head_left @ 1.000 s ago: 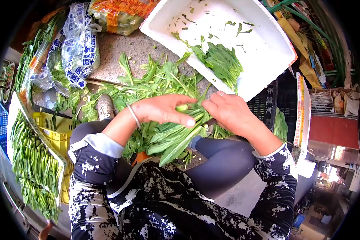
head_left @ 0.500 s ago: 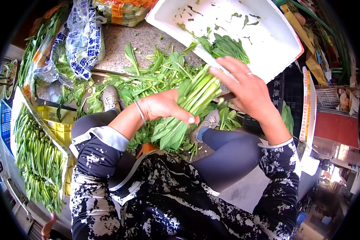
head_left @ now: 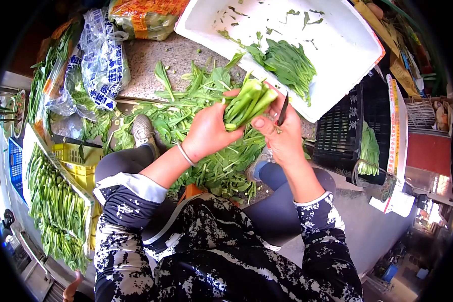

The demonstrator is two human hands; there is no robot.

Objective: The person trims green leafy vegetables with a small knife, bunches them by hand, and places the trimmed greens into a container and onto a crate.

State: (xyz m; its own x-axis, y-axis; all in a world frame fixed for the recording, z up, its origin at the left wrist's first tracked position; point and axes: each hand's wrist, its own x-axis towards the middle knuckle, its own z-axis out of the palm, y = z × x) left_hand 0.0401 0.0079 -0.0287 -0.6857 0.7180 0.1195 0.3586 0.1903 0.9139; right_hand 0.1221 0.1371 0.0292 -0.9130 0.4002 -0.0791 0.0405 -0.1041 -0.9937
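My left hand [head_left: 210, 130] is closed around a bunch of leafy green vegetables [head_left: 247, 103], its pale stem ends tilted up toward me. Close against the bunch's right side is my right hand [head_left: 283, 136], with a small knife [head_left: 284, 108] held in it. The dark blade points up and away from the stems. Some fingers of the right hand are hidden behind the bunch. Below both hands lies a heap of loose leaves and trimmings [head_left: 221, 168] on the ground between my shoes.
Ahead, a white foam box [head_left: 337, 55] holds a bundle of greens [head_left: 289, 63]. A black crate [head_left: 337, 128] stands at the right. At the left are a box of stacked greens [head_left: 58, 201], a yellow crate [head_left: 78, 156] and tied plastic bags [head_left: 105, 58].
The bunch has turned so its stem ends face me, and its leaves no longer hang toward my lap. My right hand has moved lower and inward, showing the knife blade.
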